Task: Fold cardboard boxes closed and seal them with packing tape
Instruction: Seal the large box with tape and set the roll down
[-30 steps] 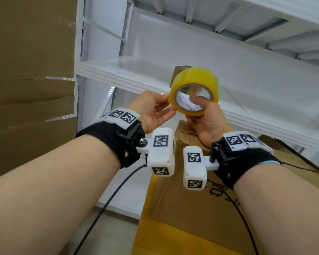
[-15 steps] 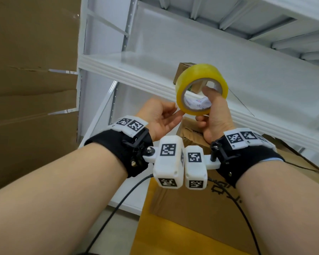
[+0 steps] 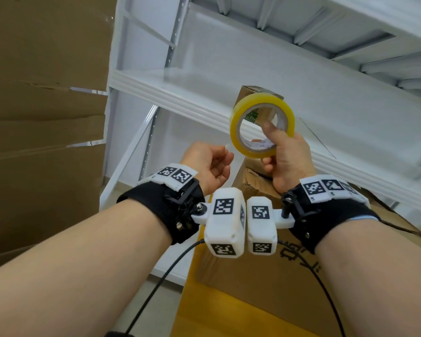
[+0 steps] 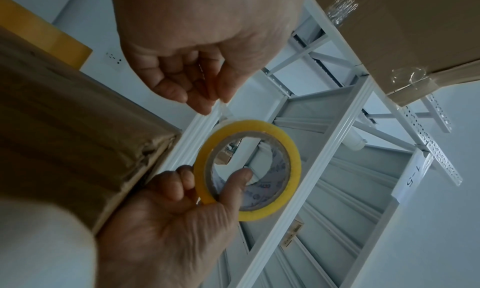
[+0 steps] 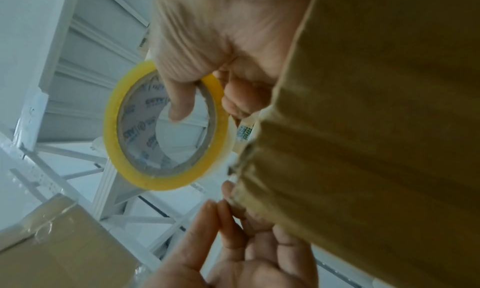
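Observation:
My right hand (image 3: pixel 269 149) holds a yellow roll of packing tape (image 3: pixel 263 101) up in front of the shelf, thumb through the core and fingers under the rim. Left of the roll, my left hand (image 3: pixel 225 154) pinches the clear free end of the tape between thumb and forefinger. A short strip runs from the pinch to the roll (image 4: pixel 259 125) in the left wrist view. Below both wrists lies a brown cardboard box (image 3: pixel 265 276) with a crumpled corner. The right wrist view shows the roll (image 5: pixel 110 128), the box (image 5: pixel 376 128) and the left hand (image 5: pixel 218 206) close together.
A white metal shelf rack (image 3: pixel 180 93) stands right behind the hands, with a small carton (image 3: pixel 248 93) on its shelf behind the roll. Large cardboard sheets (image 3: pixel 34 117) fill the left side. The box rests on a yellow surface (image 3: pixel 216 312). Black cables hang from both wrist cameras.
Both hands have risen with the roll. My left fingers have come off the roll's rim and moved slightly left, drawing the tape end away from it.

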Action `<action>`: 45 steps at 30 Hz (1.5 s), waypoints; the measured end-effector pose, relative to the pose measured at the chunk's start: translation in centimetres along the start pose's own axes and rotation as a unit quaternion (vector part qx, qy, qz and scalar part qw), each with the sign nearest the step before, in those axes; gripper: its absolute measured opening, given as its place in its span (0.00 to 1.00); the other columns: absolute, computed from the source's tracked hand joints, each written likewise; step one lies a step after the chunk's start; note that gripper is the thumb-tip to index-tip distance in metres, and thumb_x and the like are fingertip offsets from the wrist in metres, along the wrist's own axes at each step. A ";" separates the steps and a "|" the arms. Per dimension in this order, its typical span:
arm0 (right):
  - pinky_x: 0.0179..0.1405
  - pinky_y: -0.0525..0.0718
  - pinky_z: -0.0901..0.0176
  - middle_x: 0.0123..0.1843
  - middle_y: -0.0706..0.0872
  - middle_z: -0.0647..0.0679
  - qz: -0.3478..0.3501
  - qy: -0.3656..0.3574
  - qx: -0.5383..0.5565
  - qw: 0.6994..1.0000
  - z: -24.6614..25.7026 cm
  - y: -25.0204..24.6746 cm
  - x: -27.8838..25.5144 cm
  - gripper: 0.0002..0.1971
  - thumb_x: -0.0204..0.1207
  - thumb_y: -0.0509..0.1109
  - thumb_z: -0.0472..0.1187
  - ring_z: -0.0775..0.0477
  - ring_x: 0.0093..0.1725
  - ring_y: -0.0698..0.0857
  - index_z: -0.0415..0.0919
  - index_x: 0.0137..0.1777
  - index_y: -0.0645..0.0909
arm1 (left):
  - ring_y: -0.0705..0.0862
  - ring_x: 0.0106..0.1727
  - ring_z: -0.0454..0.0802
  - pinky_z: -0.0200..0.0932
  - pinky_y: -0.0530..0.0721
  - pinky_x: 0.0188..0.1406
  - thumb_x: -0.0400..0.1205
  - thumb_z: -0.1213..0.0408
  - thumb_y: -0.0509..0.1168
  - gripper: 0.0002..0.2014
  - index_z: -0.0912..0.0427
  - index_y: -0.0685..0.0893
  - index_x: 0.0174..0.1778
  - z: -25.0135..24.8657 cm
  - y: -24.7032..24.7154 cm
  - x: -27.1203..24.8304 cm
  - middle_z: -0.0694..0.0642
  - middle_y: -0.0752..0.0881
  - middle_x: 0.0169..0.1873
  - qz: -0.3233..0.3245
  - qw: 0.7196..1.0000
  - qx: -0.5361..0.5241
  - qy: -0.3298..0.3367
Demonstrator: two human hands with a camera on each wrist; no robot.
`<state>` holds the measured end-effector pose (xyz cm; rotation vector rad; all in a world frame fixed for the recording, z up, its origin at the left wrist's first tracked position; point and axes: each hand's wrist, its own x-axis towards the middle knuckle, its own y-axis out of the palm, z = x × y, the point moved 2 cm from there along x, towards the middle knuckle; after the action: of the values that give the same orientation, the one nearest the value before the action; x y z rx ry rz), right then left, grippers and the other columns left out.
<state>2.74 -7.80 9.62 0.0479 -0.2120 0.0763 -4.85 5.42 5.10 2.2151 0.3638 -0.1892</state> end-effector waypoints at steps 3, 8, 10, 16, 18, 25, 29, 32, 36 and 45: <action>0.14 0.69 0.67 0.41 0.84 0.41 0.049 0.038 0.039 0.997 -0.2 0.0 -0.1 0.27 0.70 0.82 0.50 0.55 0.22 0.72 0.34 0.63 0.80 | 0.88 0.41 0.49 0.41 0.84 0.44 0.85 0.71 0.61 0.07 0.65 0.81 0.42 0.0 -0.4 0.3 0.56 0.85 0.37 0.022 0.999 -0.018 -0.016; 0.16 0.66 0.69 0.35 0.82 0.44 0.070 0.069 0.052 0.994 -0.3 0.1 -0.4 0.16 0.78 0.76 0.49 0.57 0.22 0.70 0.37 0.54 0.80 | 0.88 0.44 0.51 0.41 0.86 0.42 0.86 0.71 0.60 0.06 0.67 0.80 0.45 0.2 -1.2 0.6 0.58 0.84 0.41 0.043 0.998 -0.019 -0.034; 0.16 0.68 0.68 0.34 0.81 0.46 0.057 0.056 0.043 0.996 -0.2 0.2 -0.4 0.18 0.82 0.71 0.53 0.56 0.22 0.70 0.38 0.59 0.78 | 0.88 0.44 0.51 0.40 0.86 0.41 0.84 0.70 0.62 0.05 0.67 0.81 0.45 -0.1 -1.1 0.7 0.58 0.84 0.39 0.051 0.998 -0.014 -0.030; 0.20 0.75 0.63 0.48 0.84 0.44 -0.005 -0.004 -0.034 0.999 0.2 0.6 -0.7 0.19 0.86 0.54 0.66 0.50 0.22 0.83 0.52 0.62 0.69 | 0.86 0.38 0.48 0.39 0.85 0.38 0.80 0.68 0.66 0.03 0.63 0.84 0.43 -1.0 0.0 0.6 0.54 0.86 0.36 0.059 0.996 0.071 -0.011; 0.20 0.76 0.62 0.47 0.83 0.44 -0.010 -0.014 -0.045 0.999 0.4 0.7 -0.9 0.18 0.86 0.53 0.67 0.51 0.21 0.81 0.54 0.61 0.68 | 0.87 0.37 0.49 0.40 0.84 0.38 0.78 0.68 0.66 0.03 0.62 0.84 0.41 -0.9 0.0 0.7 0.54 0.86 0.35 0.058 0.995 0.084 -0.017; 0.21 0.79 0.62 0.42 0.81 0.44 0.010 -0.012 -0.050 0.999 0.3 0.9 -1.0 0.20 0.84 0.57 0.66 0.51 0.24 0.78 0.52 0.63 0.71 | 0.87 0.38 0.49 0.40 0.81 0.38 0.77 0.65 0.68 0.05 0.61 0.85 0.37 0.1 -1.0 1.7 0.53 0.86 0.35 0.050 0.995 0.075 -0.037; 0.19 0.78 0.63 0.38 0.81 0.44 0.004 0.024 -0.052 0.998 0.1 0.8 -0.9 0.29 0.83 0.58 0.68 0.52 0.23 0.78 0.42 0.66 0.77 | 0.88 0.44 0.51 0.43 0.84 0.45 0.78 0.60 0.69 0.08 0.61 0.87 0.39 0.2 -1.4 2.3 0.55 0.88 0.42 0.061 0.992 0.110 -0.013; 0.18 0.77 0.64 0.39 0.81 0.44 -0.005 0.050 -0.038 0.998 0.1 0.5 -0.9 0.27 0.84 0.58 0.67 0.52 0.22 0.78 0.43 0.64 0.77 | 0.86 0.59 0.53 0.53 0.81 0.66 0.76 0.53 0.72 0.14 0.60 0.87 0.49 -0.2 -1.5 2.3 0.55 0.88 0.54 0.124 0.972 0.198 0.023; 0.18 0.77 0.66 0.37 0.80 0.45 -0.037 0.085 0.001 0.996 0.3 0.1 -1.0 0.26 0.84 0.58 0.66 0.52 0.24 0.77 0.41 0.56 0.78 | 0.74 0.74 0.50 0.60 0.59 0.81 0.62 0.58 0.79 0.33 0.51 0.80 0.65 0.0 -1.0 1.7 0.50 0.83 0.66 0.227 0.936 0.268 0.040; 0.19 0.76 0.65 0.33 0.82 0.46 -0.029 0.078 -0.022 0.996 0.6 -0.2 -1.3 0.29 0.83 0.58 0.69 0.54 0.20 0.76 0.40 0.56 0.80 | 0.74 0.76 0.53 0.55 0.71 0.77 0.58 0.64 0.81 0.51 0.46 0.61 0.75 1.5 -0.9 1.3 0.52 0.72 0.75 0.291 0.893 0.339 0.061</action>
<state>1.37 -8.17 9.92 0.0042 -0.0551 0.0164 -3.90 5.02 3.09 2.9194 -0.3789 0.1829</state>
